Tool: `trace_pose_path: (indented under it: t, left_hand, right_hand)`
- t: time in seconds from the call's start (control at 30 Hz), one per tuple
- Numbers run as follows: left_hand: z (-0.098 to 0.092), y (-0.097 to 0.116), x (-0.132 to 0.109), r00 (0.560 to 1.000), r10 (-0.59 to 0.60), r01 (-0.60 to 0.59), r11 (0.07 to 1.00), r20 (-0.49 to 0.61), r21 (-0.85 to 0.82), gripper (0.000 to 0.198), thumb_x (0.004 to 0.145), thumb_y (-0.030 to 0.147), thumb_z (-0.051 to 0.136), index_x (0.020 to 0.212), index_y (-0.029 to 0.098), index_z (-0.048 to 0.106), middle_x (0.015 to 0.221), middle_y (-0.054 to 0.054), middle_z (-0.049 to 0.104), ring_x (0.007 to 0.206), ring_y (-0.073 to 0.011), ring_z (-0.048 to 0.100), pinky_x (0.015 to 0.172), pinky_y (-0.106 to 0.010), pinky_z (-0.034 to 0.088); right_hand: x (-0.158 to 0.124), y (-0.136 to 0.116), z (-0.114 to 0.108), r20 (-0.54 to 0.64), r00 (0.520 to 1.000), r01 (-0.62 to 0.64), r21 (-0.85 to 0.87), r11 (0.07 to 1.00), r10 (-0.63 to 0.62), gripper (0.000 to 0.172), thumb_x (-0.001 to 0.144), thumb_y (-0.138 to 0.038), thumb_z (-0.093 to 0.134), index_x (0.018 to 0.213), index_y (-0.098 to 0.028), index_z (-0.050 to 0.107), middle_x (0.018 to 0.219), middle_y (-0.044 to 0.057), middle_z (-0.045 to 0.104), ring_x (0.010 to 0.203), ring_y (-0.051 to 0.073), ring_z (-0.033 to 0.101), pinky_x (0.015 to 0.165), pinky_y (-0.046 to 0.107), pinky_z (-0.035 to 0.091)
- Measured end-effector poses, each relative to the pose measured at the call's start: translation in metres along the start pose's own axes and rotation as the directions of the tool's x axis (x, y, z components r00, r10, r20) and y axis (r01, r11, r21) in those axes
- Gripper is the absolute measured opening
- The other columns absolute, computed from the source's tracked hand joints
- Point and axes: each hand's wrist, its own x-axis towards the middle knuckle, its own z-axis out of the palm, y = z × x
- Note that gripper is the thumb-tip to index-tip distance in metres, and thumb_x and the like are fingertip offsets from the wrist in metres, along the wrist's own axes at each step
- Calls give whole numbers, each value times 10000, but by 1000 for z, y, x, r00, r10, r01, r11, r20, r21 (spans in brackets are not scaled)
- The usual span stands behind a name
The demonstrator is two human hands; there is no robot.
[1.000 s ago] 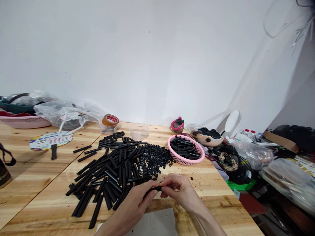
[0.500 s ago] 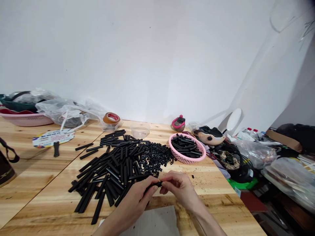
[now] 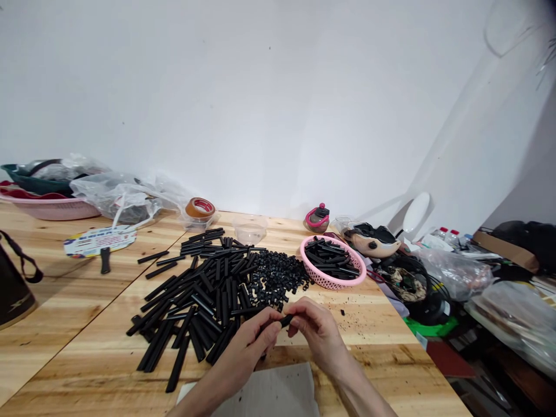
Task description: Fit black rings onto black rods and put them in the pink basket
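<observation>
- At about 9 o'clock from the held black piece (image 3: 285, 320) — 12 points to the wall (image 3: 278, 116) — stands a dark container (image 3: 15, 284) with a strap, cut by the view's edge.
- At 10 o'clock a pink tray (image 3: 54, 209) with a dark green basin (image 3: 32, 182) on it; nearer, a printed card (image 3: 99, 241) lies flat.
- Between 10 and 11, a clear plastic bag (image 3: 102, 194).
- From 9 to 11, a loose pile of black tubes (image 3: 204, 307).
- At 11, a brown tape roll (image 3: 200, 208).
- Just before 12, a clear bowl (image 3: 249, 230).
- At the middle, the left hand (image 3: 252, 341) pinches the piece narrowly, thumb against fingers, beside the tubes.
- Near 6, a pale sheet (image 3: 267, 394), partly under the left forearm.
- At 12, a heap of short black bits (image 3: 278, 278).
- The right hand (image 3: 319, 333) has its fingertips closed on the piece's right end — a tight pinch too.
- Near 1, a pink-handled bottle (image 3: 318, 219).
- Between 1 and 2, a pink basket (image 3: 321, 278) holding more tubes.
- Towards 2, a beige object (image 3: 380, 249) with black on top.
</observation>
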Motion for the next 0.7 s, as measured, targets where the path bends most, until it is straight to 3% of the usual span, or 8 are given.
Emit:
trace_pose_path:
  t: [0.5,0.7]
  left_hand:
    - [2,2,-1,996,-39,55,977,85,-204,350,941,514,505,951,166,537,623,86,313,520,-74,210,468,-225,140]
    - [-1,5,-1,983,-113,153,942,145,-299,326,938,500,520,925,174,536,622,91,287,509,-69,169,458,-218,112]
  right_hand:
    - [-8,6,14,-19,998,54,-51,997,-55,200,997,-317,440,938,-204,594,846,23,550,688,129,533,631,259,438]
    - [-4,6,8,28,999,-41,26,999,40,182,946,-343,546,890,-186,622,819,26,601,656,127,559,612,251,461]
